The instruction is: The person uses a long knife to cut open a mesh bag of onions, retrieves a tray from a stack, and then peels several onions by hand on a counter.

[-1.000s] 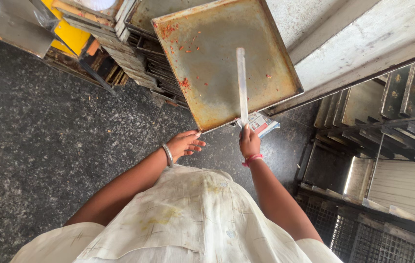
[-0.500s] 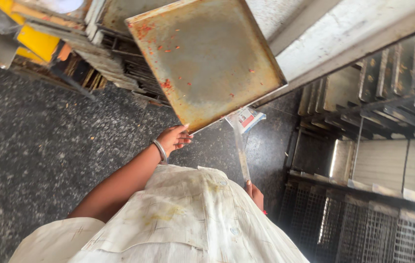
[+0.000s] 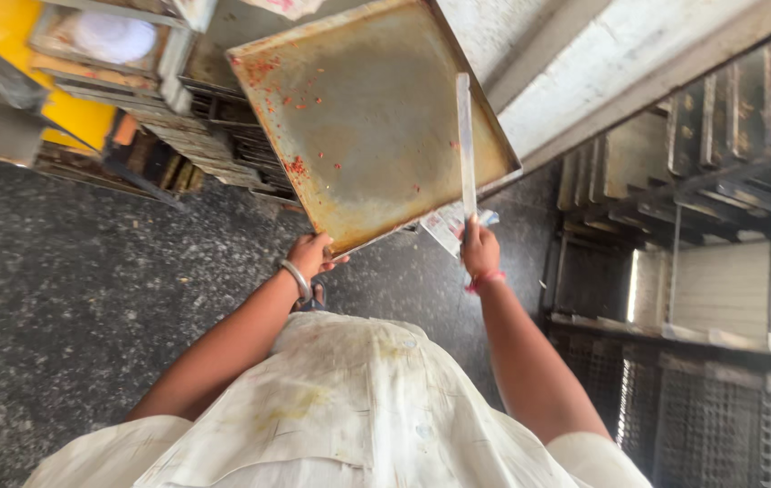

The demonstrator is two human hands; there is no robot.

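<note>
I see the tray (image 3: 376, 136) held up over the dark speckled floor (image 3: 69, 298), tilted, its inner face turned toward me. It is a square metal sheet with a low rim, rust-stained and dotted with red crumbs, thickest along its left edge. My left hand (image 3: 310, 255) holds it at the near corner, the grip pinching the rim with the thumb on top. There is a metal bangle (image 3: 296, 279) on that wrist.

My right hand (image 3: 479, 248) is pressed together around the bottom end of a long flat blade (image 3: 466, 145), which stands nearly upright and lies across the right part of the tray. A red thread (image 3: 483, 281) circles that wrist. Just behind the tray's lower edge, between the two hands, a crumpled printed wrapper (image 3: 447, 226) lies on the floor.

Further out, a stack of trays (image 3: 196, 136) sits at upper left beside a yellow bin (image 3: 51, 90). On the right stands a rack (image 3: 720, 253) loaded with more trays and wire grids. A pale wall (image 3: 602, 63) runs behind.
</note>
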